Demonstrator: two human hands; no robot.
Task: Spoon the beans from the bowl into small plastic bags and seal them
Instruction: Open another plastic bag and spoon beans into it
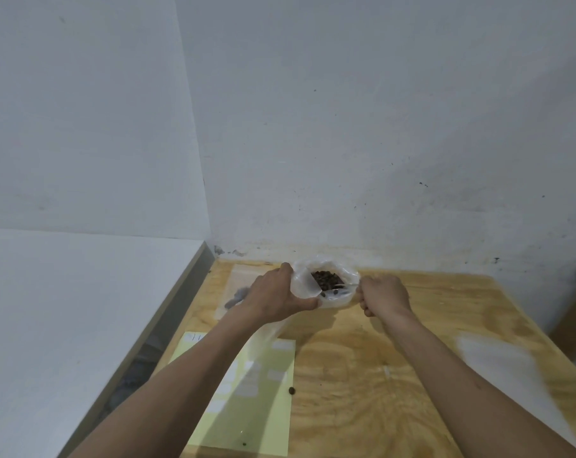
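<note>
A translucent white container (338, 300) with dark beans (328, 278) inside stands near the far edge of the wooden table (428, 325); whether it is the bowl or a bag I cannot tell. My left hand (275, 297) grips its left rim. My right hand (384, 297) is closed on a spoon handle. The spoon (338, 290) reaches into the container from the right, a few beans on it. A loose bean (291, 390) lies on the table nearer to me.
A pale yellow-green sheet (263, 418) with small clear plastic bags on it lies at the near left. Another clear plastic sheet with a grey patch (235, 297) sits behind my left hand. A white wall stands close behind, a white surface on the left.
</note>
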